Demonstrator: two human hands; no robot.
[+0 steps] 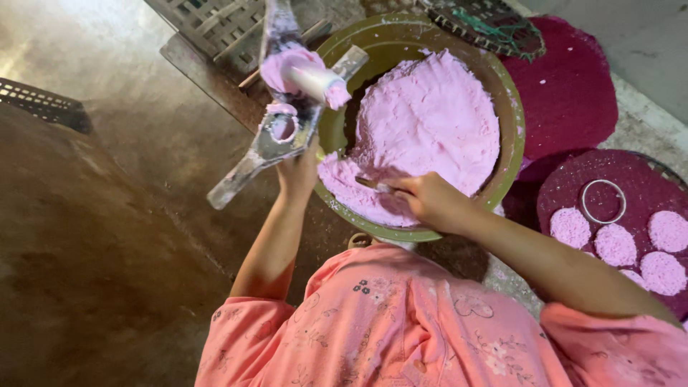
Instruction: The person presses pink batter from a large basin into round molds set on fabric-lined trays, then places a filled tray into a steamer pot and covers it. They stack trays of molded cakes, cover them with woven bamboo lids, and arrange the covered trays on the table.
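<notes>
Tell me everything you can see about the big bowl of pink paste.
The bowl is round, wide and olive green, with pink smears on its rim. A thick, rough pink paste fills most of it, banked toward the right wall. The right hand digs a small tool into the paste at the near edge. The left hand holds a paste-caked metal press beside it.

— What is the right hand [430,201] gripping?
— A thin tool; only its tip is showing in the pink dough [430,122], the rest is lying hidden in the fist.
— And the left hand [297,175]?
— The metal press [283,122] is covering its fingers, and the press's top is running off the picture's edge.
</notes>
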